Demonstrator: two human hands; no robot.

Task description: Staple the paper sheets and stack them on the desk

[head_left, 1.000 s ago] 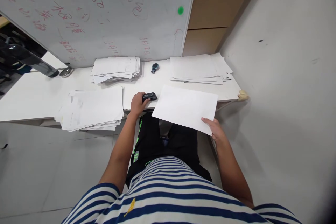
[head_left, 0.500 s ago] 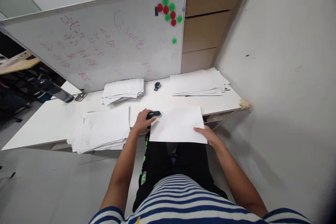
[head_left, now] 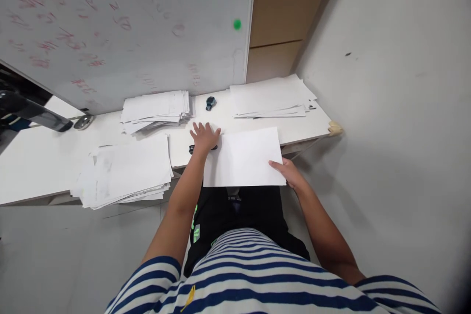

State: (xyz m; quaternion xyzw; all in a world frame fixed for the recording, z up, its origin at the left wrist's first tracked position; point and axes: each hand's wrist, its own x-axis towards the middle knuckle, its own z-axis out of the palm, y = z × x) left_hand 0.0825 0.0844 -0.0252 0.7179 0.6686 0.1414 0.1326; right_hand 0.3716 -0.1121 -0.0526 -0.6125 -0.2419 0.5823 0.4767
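White sheets of paper (head_left: 247,157) extend from the table's front edge over my lap. My right hand (head_left: 289,172) grips their right side, thumb on top and fingers beneath. Over the left edge of the sheets, my left hand (head_left: 205,137) lies palm down with its fingers spread. Under that palm is a black stapler (head_left: 192,149), mostly covered; only its two ends show. Whether the paper's corner sits in the stapler's jaws is hidden.
Paper stacks lie on the white table (head_left: 110,130): one front left (head_left: 134,167), one back left (head_left: 156,110), one back right (head_left: 267,98). A watch (head_left: 210,103), a mouse (head_left: 84,121) and a dark bottle (head_left: 40,113) are there too. Behind stands a whiteboard (head_left: 147,54).
My left hand has gone from holding the stapler at its side to lying over it with fingers spread. The view has tilted down. My right hand keeps its grip on the paper.
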